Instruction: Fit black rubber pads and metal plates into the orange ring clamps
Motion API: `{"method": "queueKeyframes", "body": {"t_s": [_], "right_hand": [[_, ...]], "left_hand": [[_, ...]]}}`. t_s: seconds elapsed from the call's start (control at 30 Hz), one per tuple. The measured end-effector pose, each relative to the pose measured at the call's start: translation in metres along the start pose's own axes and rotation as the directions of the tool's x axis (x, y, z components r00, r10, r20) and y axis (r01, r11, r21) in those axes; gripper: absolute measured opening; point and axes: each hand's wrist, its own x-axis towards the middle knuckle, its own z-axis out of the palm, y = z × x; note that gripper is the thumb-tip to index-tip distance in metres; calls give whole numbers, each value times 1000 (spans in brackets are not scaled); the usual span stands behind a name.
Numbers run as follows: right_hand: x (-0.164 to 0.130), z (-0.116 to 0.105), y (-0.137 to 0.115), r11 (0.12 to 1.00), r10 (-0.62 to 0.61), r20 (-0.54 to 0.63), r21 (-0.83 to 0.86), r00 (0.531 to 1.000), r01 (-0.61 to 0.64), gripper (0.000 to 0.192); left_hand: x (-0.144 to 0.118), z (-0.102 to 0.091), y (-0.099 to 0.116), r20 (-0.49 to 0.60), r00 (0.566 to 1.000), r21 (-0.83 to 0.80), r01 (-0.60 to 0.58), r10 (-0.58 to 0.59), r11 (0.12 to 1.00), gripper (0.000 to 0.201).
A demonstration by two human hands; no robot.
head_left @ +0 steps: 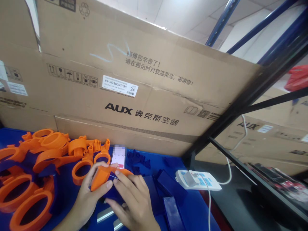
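Grip, left hand (pixel 90 192): the thumb and fingers are pinching an orange part (pixel 98 179) between them. Grip, right hand (pixel 134 195): the fingers are bending over the same part and a dark blue piece (pixel 112 176) against it; the hand is hiding whether they are pinching either one, so its closure cannot be told. Both items are sitting between the hands, above the desk (pixel 192 205), with light grey strips (pixel 106 214) lying below.

Caution: if the right fingertips are pressing unevenly, the blue piece is probably risking a tilt, and forcing it while tilted is risking scratches or cracks. If the left thumb is bearing too lightly, the orange part is risking a twist or a drop onto the strips. A phone (pixel 119 162) is lying just beyond the hands, where an overshooting push is risking a knock. Dark blue blocks (pixel 172 211) are lying to the right; against similar colouring, a dropped blue piece is risking going unnoticed.
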Motion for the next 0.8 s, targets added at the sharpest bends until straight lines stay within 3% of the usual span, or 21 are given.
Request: {"method": "queueKeyframes", "body": {"t_s": [0.17, 0.27, 0.4, 0.47, 0.57, 0.67, 0.8], "right_hand": [[1, -1, 0, 1000, -10, 25, -10, 1000, 11, 49], [-1, -1, 0, 1000, -8, 63, -2, 998, 8, 51], [-3, 0, 1, 984, 140, 6, 111, 990, -140, 56], [-2, -1, 1, 926, 296, -25, 253, 955, -280, 52], [2, -3, 2, 761, 492, 57, 456, 868, -462, 36], [4, -2, 3, 641, 566, 150, 539, 811, -547, 29], [2, 4, 5, 587, 591, 232, 533, 772, -610, 38]], "left_hand": [[1, -1, 1, 2, 1000, -12, 26, -26, 1000, 54], [0, -3, -1, 58, 997, -55, 46, -43, 997, 55], [-3, -8, -11, 151, 987, -206, 78, -47, 976, 60], [-4, -10, -15, 204, 979, -265, 80, -26, 961, 61], [-3, -9, -15, 309, 950, -248, 122, -41, 961, 64], [-1, -4, -8, 356, 933, -237, 152, -60, 960, 71], [-1, 5, 2, 368, 929, -253, 143, -42, 957, 73]]}}
